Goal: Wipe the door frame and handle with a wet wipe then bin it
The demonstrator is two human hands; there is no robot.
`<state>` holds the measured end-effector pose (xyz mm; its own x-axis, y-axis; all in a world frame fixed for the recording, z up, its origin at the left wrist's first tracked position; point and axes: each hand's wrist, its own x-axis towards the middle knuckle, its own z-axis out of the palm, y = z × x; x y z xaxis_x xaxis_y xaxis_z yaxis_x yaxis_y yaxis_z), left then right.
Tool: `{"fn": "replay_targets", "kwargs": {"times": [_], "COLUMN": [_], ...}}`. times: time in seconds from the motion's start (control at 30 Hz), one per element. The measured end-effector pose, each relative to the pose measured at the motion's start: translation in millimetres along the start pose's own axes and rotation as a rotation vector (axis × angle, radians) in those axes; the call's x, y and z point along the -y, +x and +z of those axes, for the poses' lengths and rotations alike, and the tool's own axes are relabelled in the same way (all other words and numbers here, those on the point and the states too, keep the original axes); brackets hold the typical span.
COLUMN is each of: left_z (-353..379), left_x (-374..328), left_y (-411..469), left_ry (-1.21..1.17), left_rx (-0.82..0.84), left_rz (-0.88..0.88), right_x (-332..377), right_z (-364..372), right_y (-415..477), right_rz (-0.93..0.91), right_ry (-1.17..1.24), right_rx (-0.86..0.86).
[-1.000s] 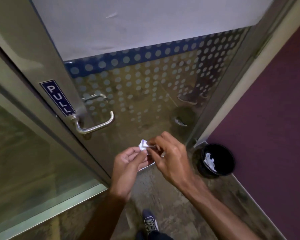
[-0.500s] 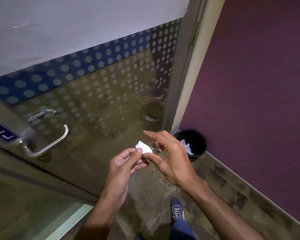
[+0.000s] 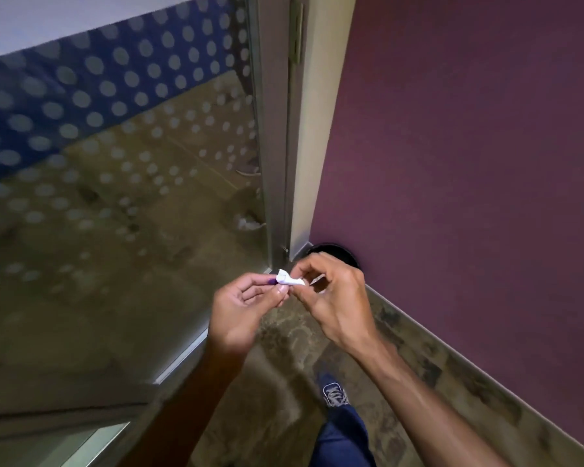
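A small crumpled white wet wipe point(image 3: 289, 278) is pinched between the fingertips of both hands at the centre of the view. My left hand point(image 3: 241, 306) grips its left end and my right hand point(image 3: 331, 294) grips its right end. Right behind my right hand, a black round bin point(image 3: 334, 252) stands on the floor in the corner; only its far rim shows. The grey metal door frame point(image 3: 277, 136) rises beside the glass door point(image 3: 115, 163), which carries a dotted film. The door handle is out of view.
A purple wall point(image 3: 469, 146) fills the right side, with a skirting strip along the brown patterned floor point(image 3: 402, 358). My blue-trousered leg and a shoe point(image 3: 334, 396) are below the hands. The door's bottom rail point(image 3: 179, 358) runs at lower left.
The view has swung right: the door handle and PULL sign have left the frame. Both hands, still holding the wipe, have moved toward the bin, which my right hand now mostly covers.
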<state>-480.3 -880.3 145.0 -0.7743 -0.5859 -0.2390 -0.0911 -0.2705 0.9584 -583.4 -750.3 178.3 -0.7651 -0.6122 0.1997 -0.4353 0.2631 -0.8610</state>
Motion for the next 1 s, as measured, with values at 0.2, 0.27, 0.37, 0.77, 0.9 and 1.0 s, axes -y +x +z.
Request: {"fn": "replay_targets", "kwargs": {"times": [0.2, 0.27, 0.37, 0.77, 0.9, 1.0], "left_z": [89.7, 116.9, 147.6, 148.2, 137.9, 131.6], "left_x": [44.7, 69.2, 111.4, 317.6, 375.2, 405.9], "left_y": [109.4, 140.4, 180.5, 311.9, 339.7, 355.4], "left_ry": [0.359, 0.486, 0.707, 1.51, 1.608, 1.635], "left_rx": [-0.097, -0.119, -0.155, -0.016, -0.028, -0.019], "left_rz": [0.071, 0.1, 0.119, 0.298, 0.337, 0.33], "right_x": [-118.9, -159.8, -226.7, -490.3, -553.8, -592.9], "right_z": [-37.7, -43.9, -44.7, 15.2, 44.6, 67.1], "right_y": [77.1, 95.4, 119.5, 168.2, 174.1, 174.0], "right_rz": [0.047, 0.138, 0.213, 0.289, 0.272, 0.304], "right_ry": [-0.034, -0.001, -0.044, -0.289, -0.394, -0.42], "right_rx": [-0.038, -0.049, -0.038, 0.012, 0.087, 0.167]}}
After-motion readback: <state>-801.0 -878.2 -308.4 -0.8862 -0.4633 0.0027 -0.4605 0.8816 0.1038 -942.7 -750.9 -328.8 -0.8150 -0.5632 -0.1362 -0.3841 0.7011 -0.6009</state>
